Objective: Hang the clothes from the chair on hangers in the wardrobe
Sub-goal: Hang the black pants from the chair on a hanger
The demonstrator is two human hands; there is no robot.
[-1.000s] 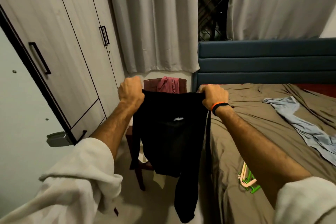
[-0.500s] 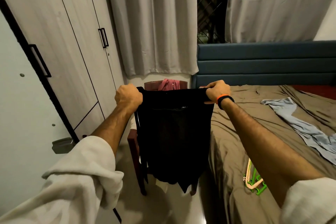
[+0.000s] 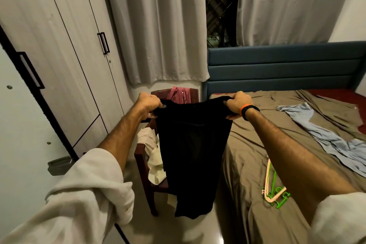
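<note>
Beside the bed's [image 3: 257, 164] left edge, a black garment [image 3: 194, 144] is gripped at its top corners by both hands [image 3: 149, 104] [image 3: 236, 105], hanging lengthwise, hangers [image 3: 274, 194] nearer the right.

- The chair [image 3: 147, 180] seat is largely hidden by the black garment [image 3: 193, 156].
- The hangers [image 3: 274, 190] are partly covered by the right forearm.
- The blue cloth [image 3: 326, 140] is cut off at the right edge.

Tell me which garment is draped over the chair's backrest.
The pink garment, hanging over the chair top. The cream one lies on the seat; the black one is held by both hands.
</note>
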